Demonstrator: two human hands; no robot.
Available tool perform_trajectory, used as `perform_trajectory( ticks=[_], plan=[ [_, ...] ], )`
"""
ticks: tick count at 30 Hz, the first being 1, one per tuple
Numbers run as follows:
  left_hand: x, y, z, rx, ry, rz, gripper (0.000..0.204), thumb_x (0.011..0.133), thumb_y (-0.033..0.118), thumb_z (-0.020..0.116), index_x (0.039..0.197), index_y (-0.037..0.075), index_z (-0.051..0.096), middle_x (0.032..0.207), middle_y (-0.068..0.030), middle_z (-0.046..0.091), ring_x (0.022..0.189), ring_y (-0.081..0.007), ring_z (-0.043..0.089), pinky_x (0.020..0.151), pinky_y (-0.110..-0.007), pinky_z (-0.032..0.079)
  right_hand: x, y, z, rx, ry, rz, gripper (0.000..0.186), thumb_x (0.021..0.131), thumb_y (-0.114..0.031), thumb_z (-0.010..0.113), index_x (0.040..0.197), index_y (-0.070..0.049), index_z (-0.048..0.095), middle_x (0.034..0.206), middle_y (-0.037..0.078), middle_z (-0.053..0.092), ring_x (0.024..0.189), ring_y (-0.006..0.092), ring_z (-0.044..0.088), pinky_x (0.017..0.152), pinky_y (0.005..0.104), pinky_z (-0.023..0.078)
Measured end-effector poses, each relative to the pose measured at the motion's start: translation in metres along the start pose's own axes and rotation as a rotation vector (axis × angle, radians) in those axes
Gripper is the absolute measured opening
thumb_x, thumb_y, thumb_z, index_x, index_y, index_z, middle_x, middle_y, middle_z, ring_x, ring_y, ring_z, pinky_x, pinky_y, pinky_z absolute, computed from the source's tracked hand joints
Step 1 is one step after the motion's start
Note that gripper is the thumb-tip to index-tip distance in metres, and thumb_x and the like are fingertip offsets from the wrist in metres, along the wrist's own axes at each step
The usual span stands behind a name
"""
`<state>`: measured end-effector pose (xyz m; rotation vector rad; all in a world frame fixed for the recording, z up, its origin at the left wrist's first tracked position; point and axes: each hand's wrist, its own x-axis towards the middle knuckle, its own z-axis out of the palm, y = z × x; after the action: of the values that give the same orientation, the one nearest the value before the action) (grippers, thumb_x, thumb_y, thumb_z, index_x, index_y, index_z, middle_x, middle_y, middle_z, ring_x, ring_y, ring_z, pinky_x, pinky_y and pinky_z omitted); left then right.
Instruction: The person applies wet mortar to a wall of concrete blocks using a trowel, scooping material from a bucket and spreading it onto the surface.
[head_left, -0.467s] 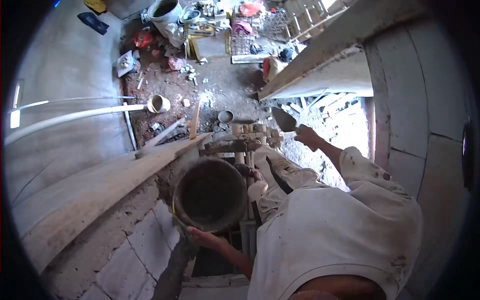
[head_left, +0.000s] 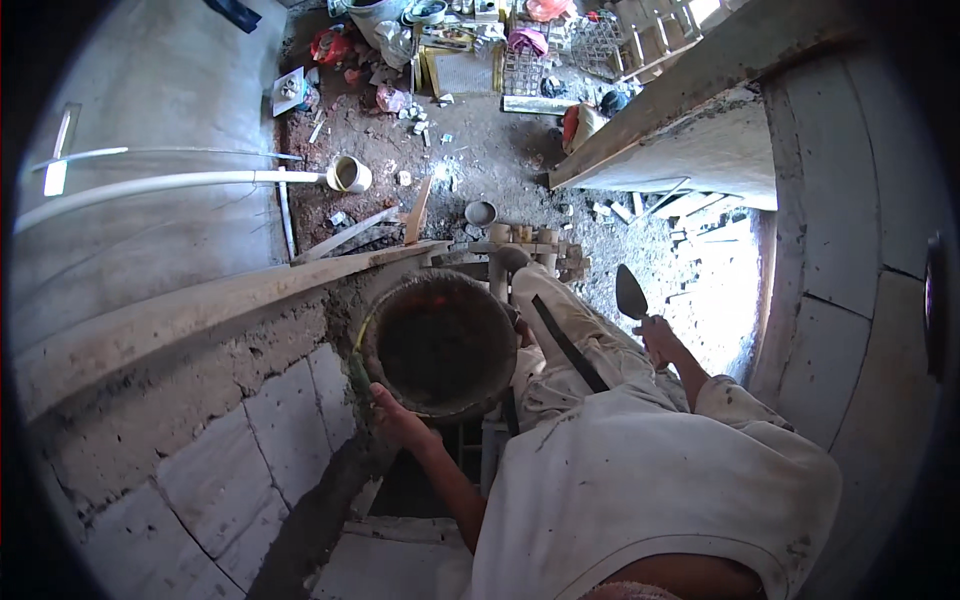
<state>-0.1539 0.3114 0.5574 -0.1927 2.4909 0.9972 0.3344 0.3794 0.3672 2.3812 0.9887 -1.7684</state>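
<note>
A round, dark bucket point(head_left: 440, 345) with a rough, caked rim stands to the left of my legs, its inside in shadow. My left hand point(head_left: 402, 418) grips the near left side of the bucket, where a yellow-green strip runs along the edge. Out to the right, my right hand point(head_left: 658, 342) is closed round the handle of a pointed trowel point(head_left: 630, 292). Its blade points up and away from me, apart from the bucket. Wet grey mortar point(head_left: 318, 510) lies in a band along the block wall point(head_left: 235, 465) beside my left arm.
A wooden plank point(head_left: 200, 310) runs along the left wall top. A white pipe point(head_left: 190, 182) crosses from the left toward a small pail point(head_left: 348, 174). Far below, the dirt floor holds rubble and a basin point(head_left: 481, 213). A concrete beam point(head_left: 680, 100) slants at upper right.
The view has shifted, and the bucket now appears higher. My right hand and trowel have come lower and farther right in the picture, with the blade more upright. Both holds stay the same.
</note>
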Motion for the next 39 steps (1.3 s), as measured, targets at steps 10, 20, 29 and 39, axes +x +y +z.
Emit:
perform_trajectory(
  ticks=[10,20,29,39],
  plan=[
    [0.026,-0.040,0.024,0.192,-0.087,0.209,0.078,0.089,0.060,0.043,0.106,-0.014,0.057,0.110,-0.0270,0.058,0.098,-0.0335,0.057,0.087,-0.040,0.044,-0.002,-0.076,-0.005,0.019,-0.006,0.024,0.036,0.077,-0.020,0.073,0.094,0.000,0.048,0.060,0.004,0.051,0.045,0.0128,0.049,0.040,0.0298,0.041],
    [0.022,0.000,0.067,0.187,-0.120,-0.130,0.066,0.091,0.042,0.054,0.127,-0.012,0.042,0.132,-0.0255,0.044,0.118,-0.0305,0.047,0.102,-0.039,0.034,0.022,-0.060,-0.040,-0.089,0.170,0.074,0.036,0.073,-0.020,0.074,0.092,-0.001,0.050,0.069,0.007,0.055,0.051,0.0131,0.051,0.043,0.0314,0.043],
    [0.011,0.026,0.115,0.114,-0.321,-0.071,0.074,0.088,0.050,0.055,0.127,-0.012,0.042,0.129,-0.0203,0.048,0.112,-0.0287,0.050,0.097,-0.036,0.039,0.031,-0.077,-0.023,-0.082,0.090,0.178,0.036,0.074,-0.020,0.074,0.094,-0.001,0.052,0.067,0.006,0.056,0.047,0.0130,0.051,0.041,0.0310,0.042],
    [0.025,0.015,0.147,0.029,-0.339,0.049,0.067,0.092,0.047,0.049,0.121,-0.014,0.048,0.120,-0.0232,0.053,0.108,-0.0281,0.052,0.094,-0.037,0.038,0.023,-0.094,-0.020,-0.021,0.071,0.274,0.036,0.075,-0.023,0.071,0.097,-0.001,0.052,0.068,0.006,0.055,0.051,0.0136,0.052,0.043,0.0302,0.044]
  ],
)
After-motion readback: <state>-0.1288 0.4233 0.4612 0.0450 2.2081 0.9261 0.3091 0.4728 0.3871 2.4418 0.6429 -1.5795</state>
